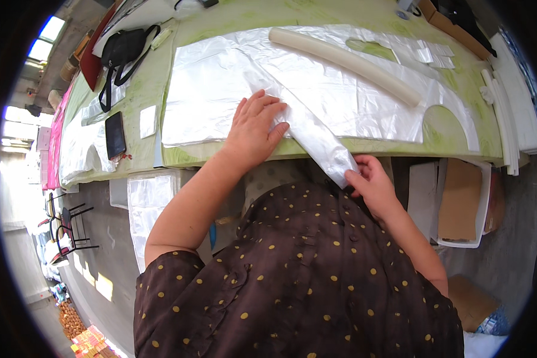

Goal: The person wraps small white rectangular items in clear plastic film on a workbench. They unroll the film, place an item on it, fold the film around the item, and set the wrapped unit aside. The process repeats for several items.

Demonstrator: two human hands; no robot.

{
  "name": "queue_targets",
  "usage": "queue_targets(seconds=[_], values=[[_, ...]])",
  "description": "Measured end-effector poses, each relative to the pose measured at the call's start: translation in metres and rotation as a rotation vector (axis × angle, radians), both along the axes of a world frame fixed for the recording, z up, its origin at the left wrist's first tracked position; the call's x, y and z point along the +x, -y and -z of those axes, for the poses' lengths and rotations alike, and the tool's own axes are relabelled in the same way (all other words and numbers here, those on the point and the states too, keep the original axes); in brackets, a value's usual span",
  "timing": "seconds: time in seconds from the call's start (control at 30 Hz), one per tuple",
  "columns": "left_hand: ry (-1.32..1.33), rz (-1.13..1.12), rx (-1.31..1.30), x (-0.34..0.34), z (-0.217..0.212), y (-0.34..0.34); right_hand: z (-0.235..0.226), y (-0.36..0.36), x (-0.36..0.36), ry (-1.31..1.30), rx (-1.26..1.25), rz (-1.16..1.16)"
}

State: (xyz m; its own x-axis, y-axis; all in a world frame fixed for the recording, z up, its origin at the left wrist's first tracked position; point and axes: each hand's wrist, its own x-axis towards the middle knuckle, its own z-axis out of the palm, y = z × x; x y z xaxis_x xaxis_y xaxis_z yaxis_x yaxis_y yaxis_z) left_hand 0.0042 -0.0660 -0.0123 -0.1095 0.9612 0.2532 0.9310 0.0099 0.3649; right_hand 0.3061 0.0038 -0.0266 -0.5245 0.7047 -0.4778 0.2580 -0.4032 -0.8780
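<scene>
A stack of white plastic bags (pixel 203 89) lies flat on the table, with rounded cut-outs toward its right end. Across it slants a plastic bag folded into a long narrow strip (pixel 316 134), whose near end sticks out over the table's front edge. My left hand (pixel 255 130) rests on the strip's left side, fingers stretched and slightly apart. At the strip's near end, my right hand (pixel 371 186) grips the plastic between thumb and curled fingers. A pale, smooth tube (pixel 346 64) lies diagonally on top of the stack, beyond both hands.
The table has a green patterned cover (pixel 232 30). To the left are a black phone (pixel 115 135), a small white pad (pixel 148 122) and a black strapped bag (pixel 125 51). Below right stands a white bin (pixel 480 206) with cardboard. White rolls (pixel 502 119) lie at the right edge.
</scene>
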Motion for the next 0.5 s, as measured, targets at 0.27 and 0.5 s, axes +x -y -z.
queue_targets(seconds=[0.27, 0.5], values=[[0.028, -0.117, -0.118, -0.016, 0.001, -0.034, 0.009, 0.001, -0.011, -0.008, 0.007, -0.234], [-0.226, -0.204, -0.406, 0.001, -0.014, -0.078, 0.014, 0.005, -0.017, 0.063, 0.094, -0.385]])
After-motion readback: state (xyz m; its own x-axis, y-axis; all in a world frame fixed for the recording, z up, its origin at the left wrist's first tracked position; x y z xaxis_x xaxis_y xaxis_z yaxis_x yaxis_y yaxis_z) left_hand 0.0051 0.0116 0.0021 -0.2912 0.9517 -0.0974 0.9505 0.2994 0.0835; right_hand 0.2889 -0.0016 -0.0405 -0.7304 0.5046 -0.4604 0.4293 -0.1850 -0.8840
